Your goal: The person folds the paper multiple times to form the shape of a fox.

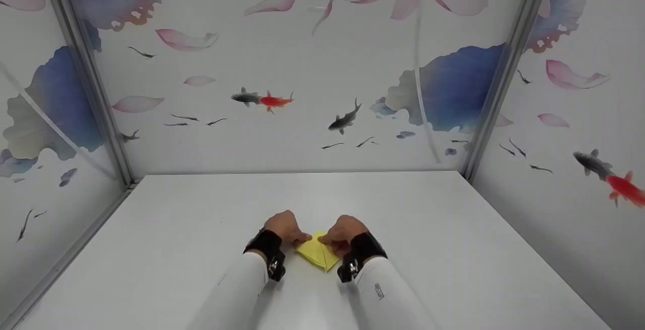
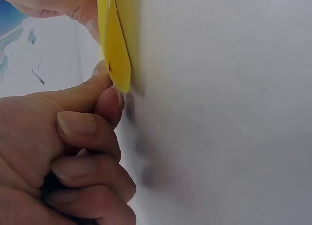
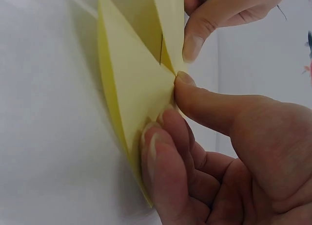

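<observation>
A folded sheet of yellow paper (image 1: pixel 318 257) lies between both hands near the front of the white table. My left hand (image 1: pixel 287 228) pinches its left corner between thumb and index finger; in the left wrist view the other fingers curl under beside the yellow paper (image 2: pixel 117 49). From the right, my right hand (image 1: pixel 344 233) holds the paper, thumb on top near a crease and fingers beneath the edge. The right wrist view shows layered flaps of the yellow paper (image 3: pixel 139 84) standing partly apart, with a gap between them. The underside is hidden.
The white table (image 1: pixel 227 204) spreads around the hands. White panels with painted fish and lotus flowers (image 1: pixel 302 68) enclose its back and sides, joined by grey metal posts (image 1: pixel 496 78). Black straps with small cameras (image 1: pixel 267 244) sit on both wrists.
</observation>
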A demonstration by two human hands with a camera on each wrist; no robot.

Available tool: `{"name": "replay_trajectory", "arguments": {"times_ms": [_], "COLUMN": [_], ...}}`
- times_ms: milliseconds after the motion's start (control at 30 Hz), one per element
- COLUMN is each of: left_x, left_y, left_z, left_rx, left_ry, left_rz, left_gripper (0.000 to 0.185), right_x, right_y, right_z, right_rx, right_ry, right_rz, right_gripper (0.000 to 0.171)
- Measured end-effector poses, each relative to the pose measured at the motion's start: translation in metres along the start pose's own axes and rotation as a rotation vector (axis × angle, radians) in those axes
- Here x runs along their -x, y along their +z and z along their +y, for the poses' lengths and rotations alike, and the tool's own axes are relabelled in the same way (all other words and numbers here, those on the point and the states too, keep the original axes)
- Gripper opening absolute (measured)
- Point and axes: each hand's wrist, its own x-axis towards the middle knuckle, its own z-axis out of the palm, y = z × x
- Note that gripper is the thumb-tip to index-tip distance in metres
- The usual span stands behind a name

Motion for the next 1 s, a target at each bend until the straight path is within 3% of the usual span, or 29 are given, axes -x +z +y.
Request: {"name": "replay_trajectory", "arguments": {"times_ms": [267,500,700,1000], "left_x": [0.012,0.022,0.029,0.012], "left_y": [-0.005,-0.003,-0.001,0.016], "left_z": [-0.004,-0.013,-0.022,-0.048], "left_rx": [-0.092,-0.048,0.000,-0.023], "left_ry": [0.016,0.067,0.056,0.039], "left_rz": [-0.015,0.003,0.014,0.014], "left_gripper": [0.055,0.056,0.056,0.056], "right_x": [0.000,0.000,-0.002,-0.001], "right_y": [0.002,0.003,0.002,0.004], "right_z": [0.000,-0.002,-0.002,0.000], "right_rx": [0.006,0.027,0.026,-0.008], "right_ry": [0.003,0.012,0.013,0.012], "right_rz": [-0.007,0.000,-0.009,0.002], "right_gripper": [0.048,0.050,0.048,0.047]}}
